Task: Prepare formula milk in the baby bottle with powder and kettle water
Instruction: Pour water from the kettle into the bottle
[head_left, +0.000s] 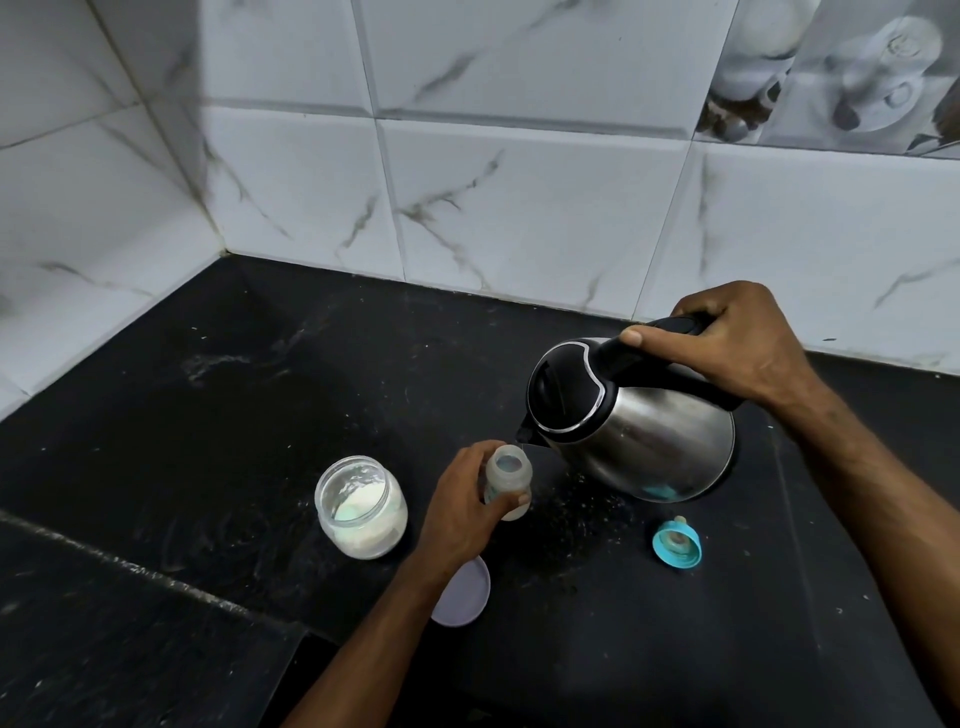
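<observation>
A small translucent baby bottle (509, 475) stands uncapped on the black counter (218, 415), and my left hand (467, 512) grips its side. My right hand (727, 345) holds the black handle of a steel kettle (644, 436), which is tilted with its spout just above and right of the bottle's mouth. A thin stream of water falls from the spout towards the bottle. An open glass jar (362, 506) of white powder stands left of the bottle. The bottle's teal cap with teat (677, 543) lies on the counter to the right.
A pale round lid (465, 592) lies on the counter under my left wrist. White specks are scattered around the bottle. Tiled walls close off the counter at the back and left, meeting in a corner.
</observation>
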